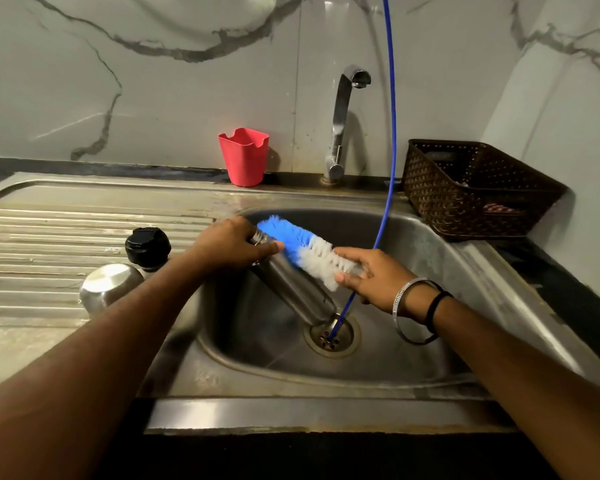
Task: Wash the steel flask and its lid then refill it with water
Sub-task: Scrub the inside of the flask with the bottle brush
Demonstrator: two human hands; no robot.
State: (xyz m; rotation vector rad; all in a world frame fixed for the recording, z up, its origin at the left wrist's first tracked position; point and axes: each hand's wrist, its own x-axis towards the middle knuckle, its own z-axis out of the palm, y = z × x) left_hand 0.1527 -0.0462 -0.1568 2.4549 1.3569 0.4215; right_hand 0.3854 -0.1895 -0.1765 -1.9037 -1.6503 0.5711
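The steel flask (pixel 291 287) leans in the sink (pixel 413 358), its base near the drain (pixel 331 336) and its mouth up at the left. My left hand (pixel 231 244) grips its neck. A bottle brush (pixel 305 249) with blue and white bristles lies across the flask's upper part, its blue tip at the mouth. My right hand (pixel 371 275) holds the brush at its white end. The black inner lid (pixel 148 244) and the steel cap (pixel 110 285) rest on the drainboard to the left.
A tap (pixel 342 123) stands behind the sink, no water visibly running. A thin blue tube (pixel 392 133) hangs from above into the drain. A red plastic cup (pixel 245 155) sits at the back wall. A brown woven basket (pixel 471 188) stands at the right.
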